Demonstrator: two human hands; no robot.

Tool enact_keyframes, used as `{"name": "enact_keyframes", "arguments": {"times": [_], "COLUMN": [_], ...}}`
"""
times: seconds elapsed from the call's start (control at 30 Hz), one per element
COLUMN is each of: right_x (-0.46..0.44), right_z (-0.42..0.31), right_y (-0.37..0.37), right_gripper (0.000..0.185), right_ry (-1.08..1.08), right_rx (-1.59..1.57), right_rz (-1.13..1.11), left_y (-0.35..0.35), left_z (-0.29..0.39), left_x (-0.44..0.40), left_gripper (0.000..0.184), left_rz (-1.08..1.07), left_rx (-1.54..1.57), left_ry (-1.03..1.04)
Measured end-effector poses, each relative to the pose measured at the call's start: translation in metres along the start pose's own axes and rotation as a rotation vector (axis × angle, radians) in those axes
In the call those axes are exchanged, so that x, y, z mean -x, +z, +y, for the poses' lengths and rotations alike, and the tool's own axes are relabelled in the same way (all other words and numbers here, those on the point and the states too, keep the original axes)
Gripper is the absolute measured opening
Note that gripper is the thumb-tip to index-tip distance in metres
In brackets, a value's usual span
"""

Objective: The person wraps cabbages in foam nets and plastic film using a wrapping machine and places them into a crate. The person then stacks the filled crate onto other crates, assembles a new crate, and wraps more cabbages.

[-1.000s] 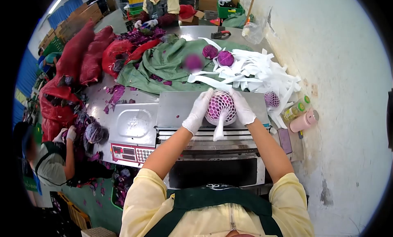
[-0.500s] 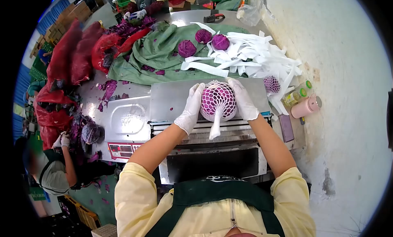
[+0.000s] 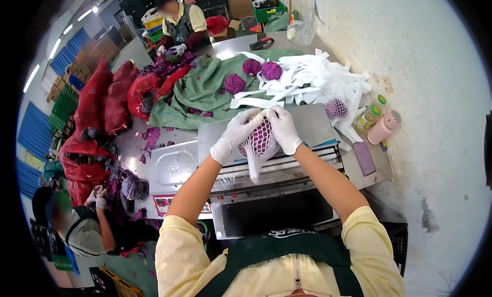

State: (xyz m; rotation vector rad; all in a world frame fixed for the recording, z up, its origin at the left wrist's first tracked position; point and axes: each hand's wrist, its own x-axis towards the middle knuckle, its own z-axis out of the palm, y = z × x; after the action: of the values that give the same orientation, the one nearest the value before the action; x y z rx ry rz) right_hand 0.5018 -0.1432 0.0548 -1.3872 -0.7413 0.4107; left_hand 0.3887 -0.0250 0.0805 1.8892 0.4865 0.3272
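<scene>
A purple cabbage in a white foam net sits on the metal wrapping machine, the net's loose tail hanging toward me. My left hand, in a white glove, is closed on the far left side of the net. My right hand, also gloved, pinches the net at the far right, its fingertips close to the left ones. The hands and net hide the cabbage's far side. Beyond lie bare purple cabbages and a pile of white foam nets. Another netted cabbage rests at the right.
A scale stands left of the machine. Red mesh sacks line the table's left side, with a green cloth nearby. Two co-workers handle cabbages. At right are a pink bottle, jars, a purple phone and the wall.
My hands have moved from the cabbage's two sides to its far top, fingers now gathered at the net. The view has tilted up, showing more of the far co-worker.
</scene>
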Motion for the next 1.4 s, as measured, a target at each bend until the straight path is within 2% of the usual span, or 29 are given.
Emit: {"name": "enact_keyframes", "arguments": {"times": [0.03, 0.07, 0.1, 0.13, 0.2, 0.33, 0.4, 0.47, 0.53, 0.57, 0.6, 0.63, 0.7, 0.77, 0.8, 0.83, 0.87, 0.93, 1.0, 1.03, 1.07, 1.1, 1.13, 1.2, 1.27, 1.3, 1.33, 1.37, 1.4], "right_x": [-0.003, -0.004, -0.005, -0.007, -0.013, -0.027, -0.034, -0.045, -0.063, -0.071, -0.07, -0.062, -0.05, -0.029, -0.024, -0.023, -0.008, 0.02, 0.034, 0.036, 0.038, 0.037, 0.039, 0.045, 0.039, 0.036, 0.033, 0.033, 0.035], "right_z": [-0.005, -0.009, -0.017, -0.024, -0.031, -0.026, -0.02, -0.017, -0.014, -0.008, 0.002, 0.025, 0.023, 0.018, 0.006, -0.009, -0.02, -0.034, -0.029, -0.019, -0.008, 0.004, 0.002, -0.008, 0.004, 0.001, -0.004, -0.013, -0.012], "right_y": [0.001, 0.003, 0.006, 0.01, 0.013, 0.008, 0.004, 0.004, 0.005, 0.007, 0.008, -0.001, -0.003, -0.011, -0.013, -0.016, -0.016, -0.015, -0.017, -0.021, -0.026, -0.031, -0.032, -0.034, -0.042, -0.043, -0.043, -0.042, -0.039], "right_gripper": [0.016, 0.016, 0.016, 0.016, 0.017, 0.014, 0.013, 0.013, 0.014, 0.016, 0.016, 0.017, 0.018, 0.02, 0.019, 0.02, 0.02, 0.024, 0.032, 0.034, 0.037, 0.038, 0.038, 0.038, 0.041, 0.042, 0.044, 0.046, 0.046], "right_ry": [-0.16, -0.17, -0.29, -0.409, -0.488, -0.599, -0.731, -0.719, -0.603, -0.462, -0.154, -0.023, -0.008, -0.072, -0.034, 0.176, 0.177, -0.164, -0.201, -0.143, -0.084, 0.008, 0.007, 0.116, 0.049, -0.026, -0.101, -0.197, -0.198], "right_rx": [0.168, 0.162, 0.24, 0.318, 0.351, 0.471, 0.62, 0.658, 0.54, 0.517, 0.291, 0.204, 0.254, 0.419, 0.317, 0.203, 0.209, 0.534, 0.612, 0.463, 0.313, 0.178, 0.177, 0.138, 0.154, 0.277, 0.4, 0.584, 0.583], "right_rz": [0.027, 0.028, 0.123, 0.219, 0.226, 0.205, 0.188, 0.206, 0.129, 0.021, -0.177, -0.329, -0.31, -0.094, -0.058, -0.098, -0.113, -0.325, -0.345, -0.318, -0.289, -0.293, -0.29, -0.252, -0.264, -0.27, -0.275, -0.261, -0.258], "left_y": [-0.002, -0.005, -0.007, -0.009, -0.005, -0.003, 0.0, 0.003, 0.002, -0.002, -0.007, -0.003, -0.003, -0.004, 0.001, 0.004, 0.012, 0.02, 0.025, 0.016, 0.011, 0.002, -0.004, -0.005, -0.003, 0.002, 0.012, 0.023, 0.03], "left_z": [-0.001, -0.002, 0.001, 0.006, 0.014, 0.002, -0.005, -0.008, -0.001, -0.001, -0.001, -0.006, 0.002, 0.008, -0.001, -0.002, -0.004, -0.009, -0.017, -0.019, -0.022, -0.038, -0.057, -0.062, -0.028, -0.014, -0.013, -0.012, -0.009], "left_x": [0.001, 0.002, 0.004, 0.001, 0.0, -0.006, -0.01, -0.015, -0.019, -0.019, -0.016, -0.009, 0.004, 0.017, 0.016, 0.012, 0.013, 0.009, 0.004, 0.001, 0.004, 0.004, 0.0, 0.013, 0.035, 0.045, 0.043, 0.042, 0.042], "left_gripper": [0.052, 0.055, 0.06, 0.056, 0.051, 0.042, 0.04, 0.04, 0.037, 0.033, 0.029, 0.026, 0.024, 0.021, 0.018, 0.018, 0.017, 0.017, 0.018, 0.022, 0.026, 0.026, 0.026, 0.024, 0.025, 0.028, 0.032, 0.033, 0.035], "left_rz": [0.002, 0.003, 0.068, 0.062, -0.218, -0.197, -0.197, -0.157, -0.08, -0.081, -0.082, -0.074, -0.037, 0.024, 0.048, 0.115, 0.159, 0.218, 0.38, 0.521, 0.568, 0.626, 0.683, 0.694, 0.501, 0.253, 0.098, 0.145, 0.192], "left_rx": [-0.113, -0.227, -0.429, -0.454, 0.31, 0.367, 0.428, 0.551, 0.579, 0.591, 0.604, 0.604, 0.692, 0.866, 0.879, 0.935, 0.992, 1.017, 0.781, 0.292, -0.174, -0.285, -0.397, -0.287, 0.216, 0.42, 0.465, 0.28, 0.094], "left_ry": [0.075, 0.15, 0.245, 0.335, -0.02, -0.086, -0.091, 0.025, 0.038, -0.026, -0.09, -0.095, -0.123, -0.305, -0.281, -0.243, -0.229, -0.194, -0.032, 0.057, -0.08, -0.073, -0.067, -0.073, 0.315, 0.304, 0.332, 0.333, 0.332]}}
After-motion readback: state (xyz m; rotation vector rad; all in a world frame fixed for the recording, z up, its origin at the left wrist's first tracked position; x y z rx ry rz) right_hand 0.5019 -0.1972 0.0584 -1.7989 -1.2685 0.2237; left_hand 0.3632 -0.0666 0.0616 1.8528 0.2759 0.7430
